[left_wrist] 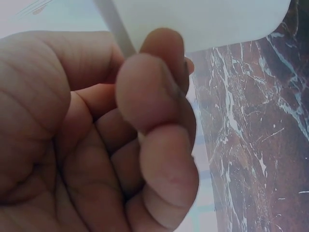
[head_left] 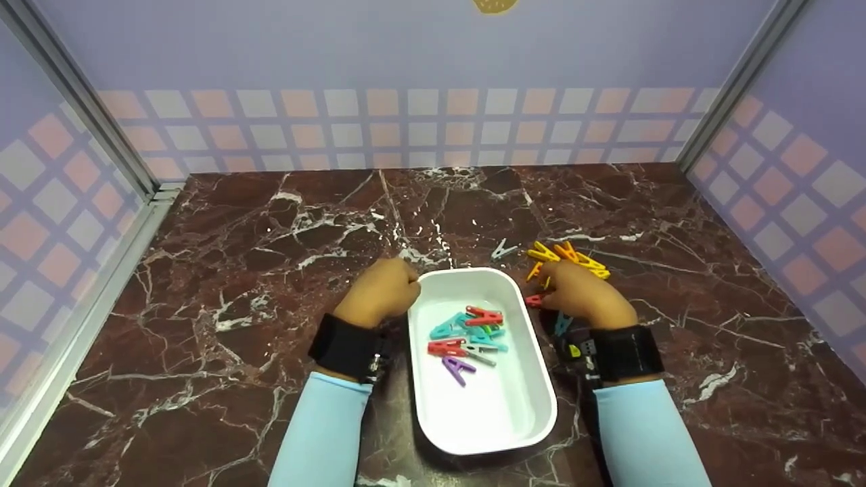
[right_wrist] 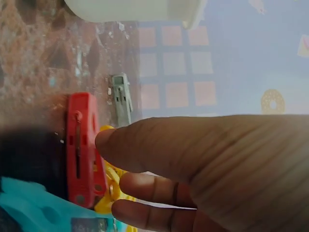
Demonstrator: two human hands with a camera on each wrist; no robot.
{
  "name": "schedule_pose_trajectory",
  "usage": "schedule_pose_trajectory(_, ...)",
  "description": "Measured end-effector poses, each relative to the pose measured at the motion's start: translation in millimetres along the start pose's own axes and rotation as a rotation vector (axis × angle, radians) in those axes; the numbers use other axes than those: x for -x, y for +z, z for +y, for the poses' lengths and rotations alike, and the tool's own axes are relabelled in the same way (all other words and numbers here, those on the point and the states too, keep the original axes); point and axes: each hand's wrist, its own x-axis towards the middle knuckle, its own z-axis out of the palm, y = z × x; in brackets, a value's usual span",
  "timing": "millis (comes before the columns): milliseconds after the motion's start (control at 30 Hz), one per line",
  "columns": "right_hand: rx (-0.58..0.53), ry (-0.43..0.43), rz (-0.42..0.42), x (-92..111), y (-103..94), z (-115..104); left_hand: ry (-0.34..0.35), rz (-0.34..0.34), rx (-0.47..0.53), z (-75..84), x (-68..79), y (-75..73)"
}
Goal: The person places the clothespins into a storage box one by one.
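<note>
A white plastic tray holds several clothespins: teal, red, grey and purple. My left hand pinches the tray's rim near its far left corner; the left wrist view shows thumb and fingers curled at the white edge. Beyond the tray's right side, my right hand is over a loose pile of clothespins, its thumb and fingers apart. Yellow clothespins lie at its fingers, partly hidden. A red clothespin is beside the thumb, with a teal one nearer the wrist.
A pale grey clothespin lies alone beyond the tray's far right corner. The dark red marbled tabletop meets a lilac wall at the back, with side panels left and right.
</note>
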Motion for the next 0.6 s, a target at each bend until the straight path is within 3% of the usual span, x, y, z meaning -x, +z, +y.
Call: schedule_pose_trajectory(600,0.024,-0.028,0.017,-3.2,7.7,-0.8,0.005,-0.079,0.074,-1.1,4.3,-2.9)
